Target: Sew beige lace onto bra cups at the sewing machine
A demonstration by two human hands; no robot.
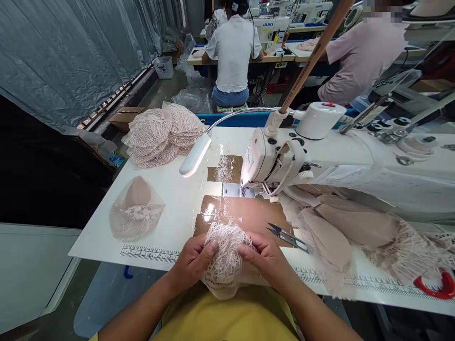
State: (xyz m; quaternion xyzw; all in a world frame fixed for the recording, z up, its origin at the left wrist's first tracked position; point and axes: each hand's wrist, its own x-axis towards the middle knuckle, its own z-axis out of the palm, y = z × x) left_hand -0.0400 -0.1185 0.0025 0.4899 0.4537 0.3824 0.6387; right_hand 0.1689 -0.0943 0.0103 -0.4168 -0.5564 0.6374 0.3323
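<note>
Between my two hands, at the table's front edge, is a bra cup (227, 258) covered in pale pink lace, its lower rim hanging over the edge. My left hand (195, 260) pinches its left side with thumb and fingers. On the opposite side my right hand (265, 258) grips the lace the same way. Just beyond, thread snips (287, 237) lie on brown tape (245, 213), in front of the sewing machine's needle area (245, 189). A loose cup piece with sheer mesh and lace (137, 208) rests on the left of the table.
Stacked lace pieces (159, 135) sit at the back left. A lamp (195, 155) on a bent neck hangs left of the sewing machine (320, 151). More cups (355, 222) and red-handled scissors (437, 285) lie right. Two people (232, 52) sit beyond.
</note>
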